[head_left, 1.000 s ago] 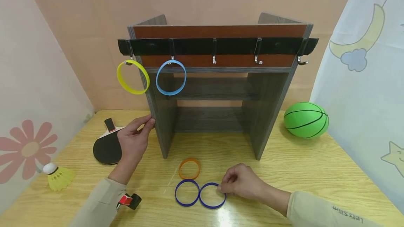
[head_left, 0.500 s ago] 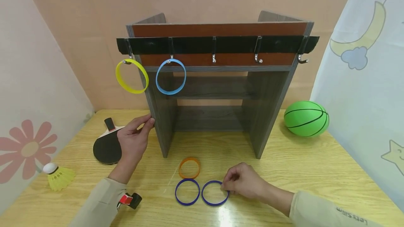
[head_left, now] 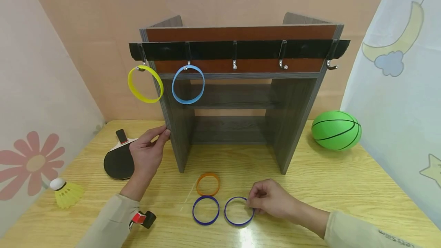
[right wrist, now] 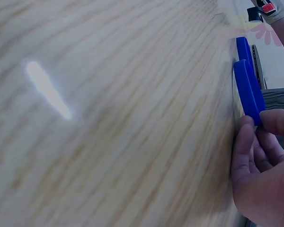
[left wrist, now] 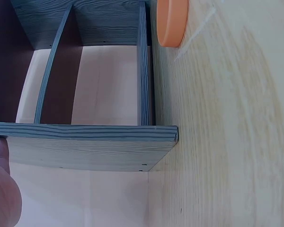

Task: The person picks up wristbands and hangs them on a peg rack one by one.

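My right hand (head_left: pixel 273 199) pinches the right edge of a dark blue ring (head_left: pixel 226 217) between thumb and fingers, low over the table. In the right wrist view this ring (right wrist: pixel 248 90) stands tilted from the fingertips. A second dark blue ring (head_left: pixel 194 213) lies just left of it, with an orange ring (head_left: pixel 198 186) behind. My left hand (head_left: pixel 148 152) grips the front edge of the left side panel of a grey wooden shelf (head_left: pixel 177 125). On the shelf's hooks, a yellow ring (head_left: pixel 132 90) hangs at far left and a light blue ring (head_left: pixel 173 89) on the second hook.
A black strip (head_left: pixel 211 50) carries the row of metal hooks across the shelf top; the three on the right hold nothing. A green ball (head_left: pixel 335 130) sits at right. A table tennis bat (head_left: pixel 118 163) and a yellow shuttlecock (head_left: pixel 69 194) lie at left.
My right hand has drawn the dark blue ring a little to the right, away from the other dark blue ring it was touching. My left hand stays at the shelf panel.
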`<state>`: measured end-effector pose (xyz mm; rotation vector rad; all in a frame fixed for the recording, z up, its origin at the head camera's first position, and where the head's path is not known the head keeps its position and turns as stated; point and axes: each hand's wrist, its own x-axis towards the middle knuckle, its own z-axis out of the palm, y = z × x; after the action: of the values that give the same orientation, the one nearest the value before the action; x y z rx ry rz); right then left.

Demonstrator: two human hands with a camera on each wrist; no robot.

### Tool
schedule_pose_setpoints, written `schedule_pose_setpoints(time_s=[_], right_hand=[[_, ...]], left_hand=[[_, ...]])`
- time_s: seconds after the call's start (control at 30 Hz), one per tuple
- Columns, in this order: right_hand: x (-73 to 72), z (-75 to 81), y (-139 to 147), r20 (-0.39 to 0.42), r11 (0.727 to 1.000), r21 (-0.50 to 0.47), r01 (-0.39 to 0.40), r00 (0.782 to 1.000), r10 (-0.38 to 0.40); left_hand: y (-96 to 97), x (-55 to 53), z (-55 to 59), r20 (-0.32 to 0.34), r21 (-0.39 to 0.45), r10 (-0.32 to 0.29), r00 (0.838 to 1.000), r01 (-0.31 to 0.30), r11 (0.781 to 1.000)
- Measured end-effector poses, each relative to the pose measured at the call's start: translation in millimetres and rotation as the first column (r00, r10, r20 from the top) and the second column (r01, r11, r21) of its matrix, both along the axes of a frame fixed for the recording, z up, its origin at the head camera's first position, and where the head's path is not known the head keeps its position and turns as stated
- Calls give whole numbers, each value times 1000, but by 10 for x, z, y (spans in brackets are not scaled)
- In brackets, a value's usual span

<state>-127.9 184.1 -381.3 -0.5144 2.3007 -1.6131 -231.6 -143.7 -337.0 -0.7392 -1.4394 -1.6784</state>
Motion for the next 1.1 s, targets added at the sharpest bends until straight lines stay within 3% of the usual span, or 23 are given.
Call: schedule_pose_setpoints(time_s=[0.33,0.67,1.1], right_hand=[[22,-8,134,79,994,-106,-15,997,23],[31,21,192,146,990,-142,16,989,5],[23,75,243,114,980,-201,-15,993,39]], left_hand=[[-2,-20,-12,-10,-3,5,1000,-5,1000],[2,-21,-17,-9,10,-3,1000,3,1000],[17,9,21,-15,30,-43,999,43,999]])
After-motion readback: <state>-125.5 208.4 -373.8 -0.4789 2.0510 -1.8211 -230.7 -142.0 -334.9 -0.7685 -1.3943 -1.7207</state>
